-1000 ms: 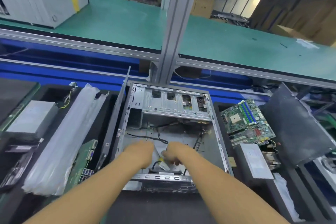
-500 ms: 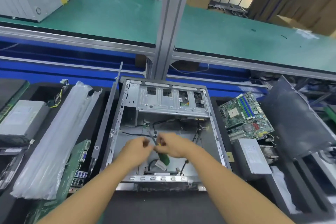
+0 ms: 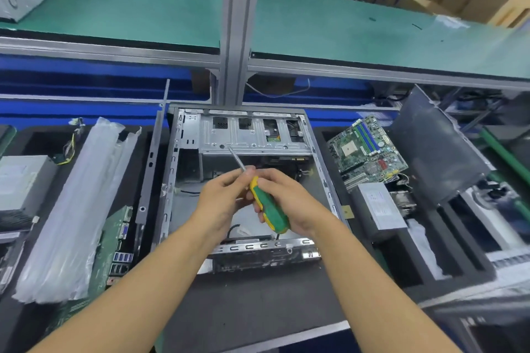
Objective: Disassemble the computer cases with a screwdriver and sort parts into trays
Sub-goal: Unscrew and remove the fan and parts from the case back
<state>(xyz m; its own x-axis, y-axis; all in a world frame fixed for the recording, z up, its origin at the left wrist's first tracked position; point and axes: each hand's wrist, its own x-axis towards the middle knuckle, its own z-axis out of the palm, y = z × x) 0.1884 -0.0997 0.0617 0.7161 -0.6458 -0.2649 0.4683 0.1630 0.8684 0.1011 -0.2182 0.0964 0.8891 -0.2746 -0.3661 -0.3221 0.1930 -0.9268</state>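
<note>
Foam trays [image 3: 459,238] flank case [image 3: 252,137]; screwdriver [image 3: 269,209] over it.

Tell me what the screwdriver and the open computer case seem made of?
The screwdriver: glossy green-and-yellow handle, likely plastic, perhaps rubbery; bright bare-metal shaft. The computer case: apparently thin sheet steel, dull silver, judging by stamped slots and folded edges.

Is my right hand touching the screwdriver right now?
Touching. The head view shows the right hand curled round the screwdriver at its green and yellow handle, while the left hand pinches its metal shaft.
</note>
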